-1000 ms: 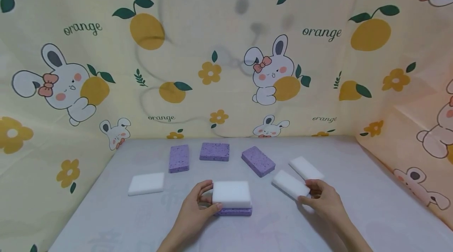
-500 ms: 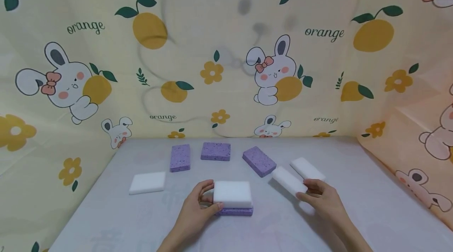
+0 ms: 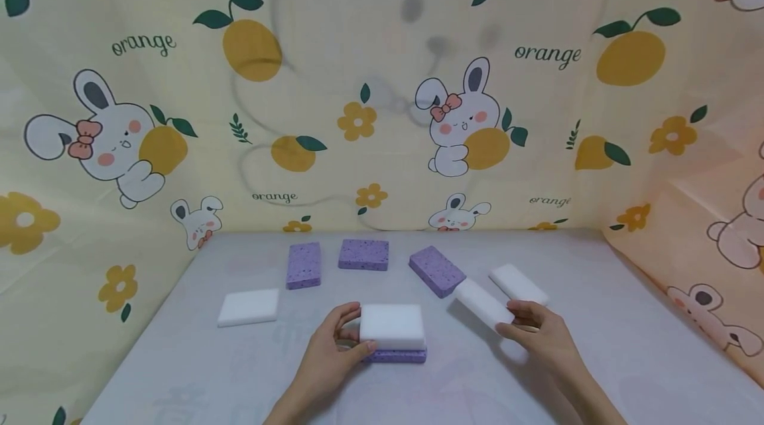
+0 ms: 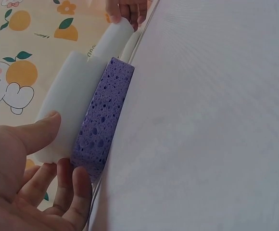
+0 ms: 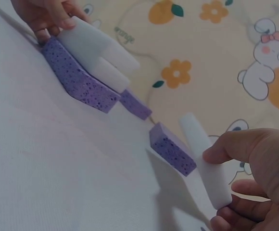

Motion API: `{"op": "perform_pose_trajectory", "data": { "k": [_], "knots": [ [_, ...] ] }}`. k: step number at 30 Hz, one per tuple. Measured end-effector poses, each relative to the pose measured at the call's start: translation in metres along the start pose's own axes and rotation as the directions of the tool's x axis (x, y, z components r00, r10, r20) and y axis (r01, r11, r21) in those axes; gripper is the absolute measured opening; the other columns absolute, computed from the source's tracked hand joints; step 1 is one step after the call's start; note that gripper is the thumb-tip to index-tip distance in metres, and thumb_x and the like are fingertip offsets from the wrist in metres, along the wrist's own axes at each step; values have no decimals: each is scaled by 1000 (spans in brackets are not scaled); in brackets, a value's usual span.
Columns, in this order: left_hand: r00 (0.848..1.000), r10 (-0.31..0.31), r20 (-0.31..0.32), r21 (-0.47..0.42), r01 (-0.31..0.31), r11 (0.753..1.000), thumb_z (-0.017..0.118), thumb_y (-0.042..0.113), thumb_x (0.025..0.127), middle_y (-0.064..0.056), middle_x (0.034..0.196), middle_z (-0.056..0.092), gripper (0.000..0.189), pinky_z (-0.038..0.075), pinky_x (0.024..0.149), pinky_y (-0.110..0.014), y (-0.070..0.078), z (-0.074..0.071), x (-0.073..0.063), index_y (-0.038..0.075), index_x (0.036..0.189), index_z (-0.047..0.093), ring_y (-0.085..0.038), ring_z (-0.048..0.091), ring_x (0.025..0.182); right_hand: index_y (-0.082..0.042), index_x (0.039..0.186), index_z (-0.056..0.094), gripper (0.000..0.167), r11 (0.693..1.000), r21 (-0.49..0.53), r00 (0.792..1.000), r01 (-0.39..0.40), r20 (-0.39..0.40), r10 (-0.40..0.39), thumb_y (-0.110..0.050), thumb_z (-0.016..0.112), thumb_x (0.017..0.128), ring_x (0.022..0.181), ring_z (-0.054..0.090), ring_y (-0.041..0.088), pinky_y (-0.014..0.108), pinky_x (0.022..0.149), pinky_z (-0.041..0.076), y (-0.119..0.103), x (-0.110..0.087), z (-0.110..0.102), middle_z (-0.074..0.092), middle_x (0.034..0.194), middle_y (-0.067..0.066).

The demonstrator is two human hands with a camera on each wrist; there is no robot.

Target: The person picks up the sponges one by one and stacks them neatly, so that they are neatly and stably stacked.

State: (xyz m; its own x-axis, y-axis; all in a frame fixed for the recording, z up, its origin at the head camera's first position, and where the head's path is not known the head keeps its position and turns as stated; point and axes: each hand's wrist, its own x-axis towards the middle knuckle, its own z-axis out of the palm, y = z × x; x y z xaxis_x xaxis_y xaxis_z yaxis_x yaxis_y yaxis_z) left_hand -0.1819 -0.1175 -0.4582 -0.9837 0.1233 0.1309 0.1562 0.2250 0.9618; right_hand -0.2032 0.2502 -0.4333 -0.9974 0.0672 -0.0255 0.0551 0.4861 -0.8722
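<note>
While the left hand [image 3: 334, 349] grips a stacked white sponge [image 3: 390, 327], the right hand [image 3: 542, 332] pinches a raised white sponge [image 3: 482, 303]

Although both hands are engaged, each has its own item. Left: thumb and fingers clamped about the left end of the stacked white sponge, which lies flat on a lower purple sponge [image 3: 396, 356] at front centre of the table [image 3: 197, 372]; whether fingertips also press the purple is unclear. Right: thumb and fingers closed on the near end of the raised white sponge, tilted, off the table, a shadow below.

Also listed, back row, left to right: one upright-set purple sponge [image 3: 304, 266], one crosswise purple sponge [image 3: 364, 255], one slanted purple sponge [image 3: 437, 271]. Far left: one flat white sponge [image 3: 249, 307]. Right, just beyond the right hand: one slanted white sponge [image 3: 516, 283]. Behind: one printed cloth [image 3: 334, 67], cream, with rabbits and oranges.
</note>
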Motion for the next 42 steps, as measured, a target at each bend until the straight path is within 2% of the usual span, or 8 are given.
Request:
{"op": "perform_pose_trajectory", "data": {
  "k": [6,14,29,42],
  "knots": [
    [1000,-7,-1,0,7,1000,83,26,80,-11,139,53,75,53,76,-29,1,0,-1,6,141,46,-20,61,93,6,133,53,69,1000,9,1000,-1,-5,1,-26,84,80,109,62,32,22,77,51,-4,-2,4,60,124,21],
    [1000,-6,-1,-2,6,1000,83,26,80,-10,139,53,74,53,77,-29,2,0,0,7,142,46,-19,61,94,2,130,58,60,997,50,998,64,-18,-63,-20,83,81,103,64,28,24,80,52,-18,-11,11,63,120,18],
    [1000,-9,1,-5,9,1000,83,26,81,-10,139,53,74,53,77,-29,1,-1,-1,7,142,46,-20,61,94,-2,132,59,60,997,67,999,49,-3,-48,-22,83,81,100,65,28,25,78,52,-26,-19,21,64,120,15],
    [1000,-9,-1,-11,9,1000,83,26,80,-9,139,53,74,53,77,-30,1,-1,0,8,142,46,-20,61,94,0,127,62,55,987,99,992,125,5,-126,-16,85,79,86,67,21,25,73,53,-30,-22,34,65,116,16]
  ]
}}
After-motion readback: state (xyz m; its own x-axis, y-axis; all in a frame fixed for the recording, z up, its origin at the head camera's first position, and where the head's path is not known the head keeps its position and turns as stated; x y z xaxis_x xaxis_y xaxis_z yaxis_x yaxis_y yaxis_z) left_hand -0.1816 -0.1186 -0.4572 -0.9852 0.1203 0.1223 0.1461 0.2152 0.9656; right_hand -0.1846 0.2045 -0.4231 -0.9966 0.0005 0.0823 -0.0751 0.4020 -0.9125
